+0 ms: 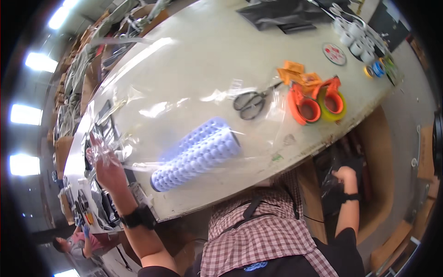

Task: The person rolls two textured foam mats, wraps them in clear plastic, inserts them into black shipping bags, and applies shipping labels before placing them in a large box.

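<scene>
Lilac roller [196, 154]: on table [194, 51], presumably for easy reach | left hand [109, 170]: fingers clasping bunched film [127, 142] | right hand [345, 175]: inside box [384, 161]; grip too shaded to tell

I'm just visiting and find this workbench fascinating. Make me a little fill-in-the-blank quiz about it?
1. The hand nearer the bumpy roller is the person's ____ one.
2. Between the roller and the orange tape dispensers lies a pair of ____.
3. The number of orange tape dispensers is ____.
4. Both wristbands are coloured ____.

Missing words: left; scissors; two; black.
</scene>
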A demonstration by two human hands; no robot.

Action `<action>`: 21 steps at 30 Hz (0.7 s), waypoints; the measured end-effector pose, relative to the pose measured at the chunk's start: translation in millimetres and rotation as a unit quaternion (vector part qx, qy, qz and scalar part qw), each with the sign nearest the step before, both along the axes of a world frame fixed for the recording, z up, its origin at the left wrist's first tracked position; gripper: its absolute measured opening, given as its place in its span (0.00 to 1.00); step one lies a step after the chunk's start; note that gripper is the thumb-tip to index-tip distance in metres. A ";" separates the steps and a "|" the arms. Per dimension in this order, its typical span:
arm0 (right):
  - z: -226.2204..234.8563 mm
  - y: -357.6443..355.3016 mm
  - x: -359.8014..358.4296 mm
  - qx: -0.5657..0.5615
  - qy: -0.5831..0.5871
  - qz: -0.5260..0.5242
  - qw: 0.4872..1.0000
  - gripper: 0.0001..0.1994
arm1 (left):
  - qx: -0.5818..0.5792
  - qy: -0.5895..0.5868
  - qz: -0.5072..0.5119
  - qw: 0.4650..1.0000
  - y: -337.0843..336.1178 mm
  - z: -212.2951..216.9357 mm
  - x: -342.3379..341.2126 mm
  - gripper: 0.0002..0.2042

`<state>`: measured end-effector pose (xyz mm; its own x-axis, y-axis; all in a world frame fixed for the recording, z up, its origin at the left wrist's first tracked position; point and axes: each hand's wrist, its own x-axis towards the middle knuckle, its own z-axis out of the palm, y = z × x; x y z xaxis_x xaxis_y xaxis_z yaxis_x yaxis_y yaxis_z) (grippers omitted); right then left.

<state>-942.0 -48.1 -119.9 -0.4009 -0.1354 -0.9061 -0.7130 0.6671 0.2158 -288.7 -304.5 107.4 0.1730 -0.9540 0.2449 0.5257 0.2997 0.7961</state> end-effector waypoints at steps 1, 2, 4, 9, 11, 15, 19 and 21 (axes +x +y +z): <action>16.3 0.0 2.8 -0.221 0.074 0.122 0.965 0.26 | -0.035 -0.040 0.051 0.997 -9.2 -3.1 -0.8 0.19; 79.0 -35.2 48.4 -0.388 0.045 0.104 0.915 0.22 | -0.070 -0.090 0.112 0.987 -12.9 -1.8 5.9 0.20; 159.7 -86.7 128.9 -0.654 -0.106 -0.046 0.747 0.10 | -0.082 -0.195 0.213 0.954 -30.6 -31.4 25.7 0.28; 223.9 -204.9 295.0 -0.812 -0.234 0.254 0.470 0.20 | 0.004 -0.512 0.138 0.848 -48.6 -159.1 89.4 0.32; 215.9 -261.9 343.2 -0.771 -0.189 0.401 0.457 0.35 | -0.051 -0.612 0.068 0.786 -60.0 -180.0 98.0 0.34; 129.2 -366.9 397.7 -0.675 0.072 0.587 0.441 0.49 | 0.032 -0.728 0.028 0.684 -51.1 -168.7 79.8 0.35; 92.3 -408.3 403.4 -0.537 0.048 0.628 0.561 0.54 | 0.228 -0.827 -0.075 0.509 -48.1 -135.0 100.0 0.37; 87.3 -422.6 404.7 -0.477 -0.022 0.589 0.652 0.46 | 0.130 -0.889 -0.036 0.438 -25.3 -140.4 129.7 0.36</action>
